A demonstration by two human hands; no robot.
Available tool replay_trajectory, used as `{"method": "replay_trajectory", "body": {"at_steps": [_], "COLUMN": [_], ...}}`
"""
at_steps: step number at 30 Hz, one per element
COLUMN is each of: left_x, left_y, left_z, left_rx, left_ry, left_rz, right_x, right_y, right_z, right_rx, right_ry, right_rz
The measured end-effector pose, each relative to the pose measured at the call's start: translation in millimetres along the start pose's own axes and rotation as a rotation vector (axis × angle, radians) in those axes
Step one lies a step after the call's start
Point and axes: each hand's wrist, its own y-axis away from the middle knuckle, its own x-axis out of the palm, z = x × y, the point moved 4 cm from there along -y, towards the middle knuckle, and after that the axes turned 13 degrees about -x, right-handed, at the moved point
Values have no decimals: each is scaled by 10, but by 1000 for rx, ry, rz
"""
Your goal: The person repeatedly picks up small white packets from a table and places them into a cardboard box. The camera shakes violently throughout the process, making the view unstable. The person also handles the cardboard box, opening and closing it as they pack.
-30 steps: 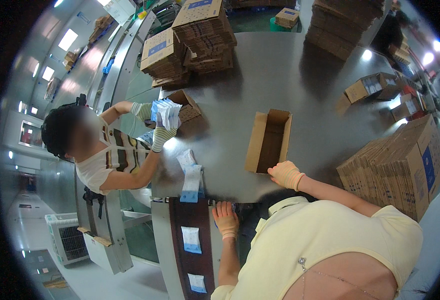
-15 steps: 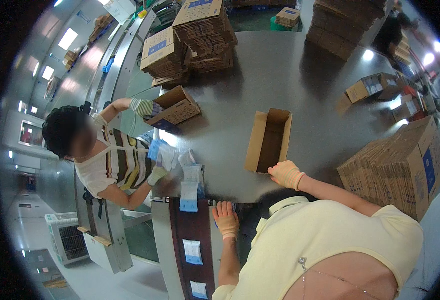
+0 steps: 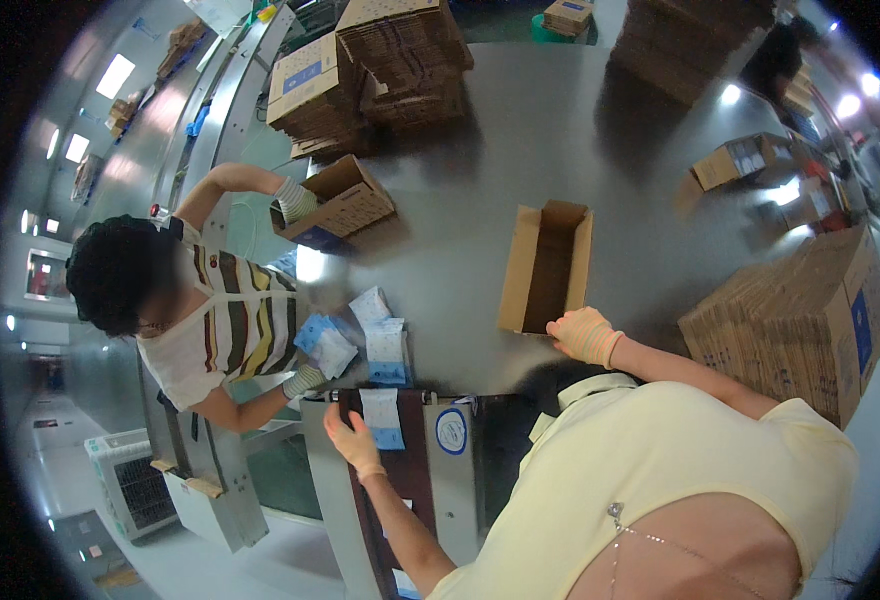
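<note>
An open cardboard box (image 3: 520, 270) stands on the metal table in front of me, its inside bare as far as I can see. My right hand (image 3: 586, 336), in a striped glove, closes on the box's near edge. Over the conveyor's end my left hand (image 3: 355, 442) is open, fingers spread, just left of a white-and-blue packet (image 3: 383, 420). Further packets (image 3: 388, 350) lie overlapped on the table just beyond the belt (image 3: 412, 475). Whether my left fingers touch the packet is unclear.
At left a co-worker has one gloved hand (image 3: 298, 200) in another cardboard box (image 3: 350, 215) and the other (image 3: 304, 380) at several packets (image 3: 326, 345). Flattened cartons are stacked at the right (image 3: 780, 330), far left (image 3: 310, 85) and far right (image 3: 680, 45).
My left hand has moved left, from beside the conveyor to over its end. My right hand stays on the box. The co-worker's hand has gone deeper into their box, and the belt packets have shifted.
</note>
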Motion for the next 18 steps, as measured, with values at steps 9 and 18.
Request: {"method": "replay_trajectory", "body": {"at_steps": [9,18], "left_x": [915,1760], "left_y": [-1096,-399], "left_z": [50,-1709], "left_rx": [-462,326], "left_ry": [19,-517], "left_rz": [985,532], "right_x": [-28,52], "right_y": [-68,125], "right_z": [33,-88], "right_rx": [-19,-20], "right_ry": [-5,-44], "right_rz": [35,3]}}
